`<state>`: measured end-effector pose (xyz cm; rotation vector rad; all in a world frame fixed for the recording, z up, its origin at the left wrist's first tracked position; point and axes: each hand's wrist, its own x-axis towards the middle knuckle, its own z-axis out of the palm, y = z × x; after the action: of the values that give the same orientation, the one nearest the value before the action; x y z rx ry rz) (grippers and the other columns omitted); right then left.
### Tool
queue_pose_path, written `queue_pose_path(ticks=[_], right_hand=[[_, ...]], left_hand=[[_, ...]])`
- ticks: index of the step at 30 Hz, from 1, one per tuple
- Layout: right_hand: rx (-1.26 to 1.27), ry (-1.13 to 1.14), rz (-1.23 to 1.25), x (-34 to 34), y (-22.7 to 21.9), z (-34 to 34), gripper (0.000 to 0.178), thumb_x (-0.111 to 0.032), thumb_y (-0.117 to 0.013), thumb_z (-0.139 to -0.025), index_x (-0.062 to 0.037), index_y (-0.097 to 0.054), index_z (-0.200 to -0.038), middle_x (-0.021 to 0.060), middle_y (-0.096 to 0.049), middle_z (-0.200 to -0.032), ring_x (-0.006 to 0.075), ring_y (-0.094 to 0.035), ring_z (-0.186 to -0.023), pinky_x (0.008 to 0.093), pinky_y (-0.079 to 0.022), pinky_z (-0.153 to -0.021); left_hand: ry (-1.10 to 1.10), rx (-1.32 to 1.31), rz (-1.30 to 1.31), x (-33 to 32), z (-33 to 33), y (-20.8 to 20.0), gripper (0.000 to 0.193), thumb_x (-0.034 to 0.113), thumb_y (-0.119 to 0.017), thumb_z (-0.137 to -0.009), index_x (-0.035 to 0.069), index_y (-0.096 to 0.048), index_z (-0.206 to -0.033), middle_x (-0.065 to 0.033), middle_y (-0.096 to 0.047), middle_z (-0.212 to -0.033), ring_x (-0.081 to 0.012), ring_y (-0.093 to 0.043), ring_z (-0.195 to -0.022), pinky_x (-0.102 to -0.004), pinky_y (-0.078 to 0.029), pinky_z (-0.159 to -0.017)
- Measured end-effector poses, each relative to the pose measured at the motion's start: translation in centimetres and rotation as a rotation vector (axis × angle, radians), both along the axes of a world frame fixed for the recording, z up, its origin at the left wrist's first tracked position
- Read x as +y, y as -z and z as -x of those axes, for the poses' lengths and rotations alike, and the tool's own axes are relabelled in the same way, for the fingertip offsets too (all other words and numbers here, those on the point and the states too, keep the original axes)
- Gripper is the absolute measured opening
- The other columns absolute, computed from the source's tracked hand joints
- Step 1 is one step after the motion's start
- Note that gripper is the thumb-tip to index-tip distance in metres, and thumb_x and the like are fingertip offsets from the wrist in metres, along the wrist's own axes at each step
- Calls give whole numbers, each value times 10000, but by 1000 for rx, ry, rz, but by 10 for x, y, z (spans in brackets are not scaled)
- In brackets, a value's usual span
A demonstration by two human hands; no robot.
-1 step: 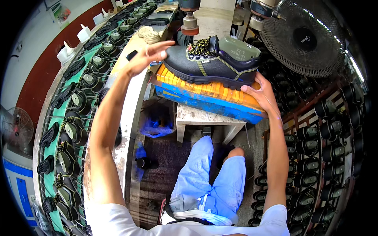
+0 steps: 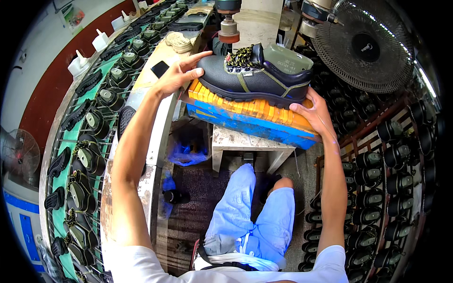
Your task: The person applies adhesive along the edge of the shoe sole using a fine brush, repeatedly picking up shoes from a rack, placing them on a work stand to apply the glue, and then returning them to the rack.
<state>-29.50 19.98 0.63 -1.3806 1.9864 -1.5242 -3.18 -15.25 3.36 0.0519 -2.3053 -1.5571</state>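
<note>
- the left hand (image 2: 175,78) rests on the toe of the black work shoe (image 2: 257,75), thumb and fingers spread and pressing rather than closed round it.
- the right hand (image 2: 315,112) cups the heel end from below, fingers curled on the sole edge.
- the shoe lies sideways on an orange ribbed pad (image 2: 245,106) over a blue block (image 2: 245,123); its sole looks fitted already, with pressing seemingly left.
- grained leather, yellow stitching, speckled laces.
- a conveyor (image 2: 89,122) carries more shoes; a fan (image 2: 363,45) stands behind.
</note>
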Motion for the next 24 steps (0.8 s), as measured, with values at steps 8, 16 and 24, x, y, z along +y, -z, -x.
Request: queue_pose_path(ticks=[8,16,24], right_hand=[[-62,-32,15,2,0,6,691,-176,-882,-847,44,-561,-1418,160,-677,-1347,202,-607,-1266,359,-439,-1136],[-146,-17,45,0,1,11,596,-350,-741,-1008,65,-586,-1407,134,-689,-1319,181,-613,-1214,345,-452,-1104],[-40,-22,41,6,-2,1,588,-358,-714,-1027,99,-594,-1379,170,-711,-1271,186,-644,-1162,343,-487,-1065]], left_hand=[[-1,37,-2,0,12,1,741,250,-796,-929,121,-486,-1590,-58,-662,-1381,-150,-610,-1228,-333,-447,-1131],[2,52,-21,-7,12,7,878,287,-889,-831,80,-482,-1581,-83,-637,-1420,-180,-592,-1272,-331,-436,-1133],[9,51,-54,-8,14,9,921,163,-919,-772,73,-484,-1579,-44,-657,-1384,-136,-619,-1202,-300,-463,-1096]])
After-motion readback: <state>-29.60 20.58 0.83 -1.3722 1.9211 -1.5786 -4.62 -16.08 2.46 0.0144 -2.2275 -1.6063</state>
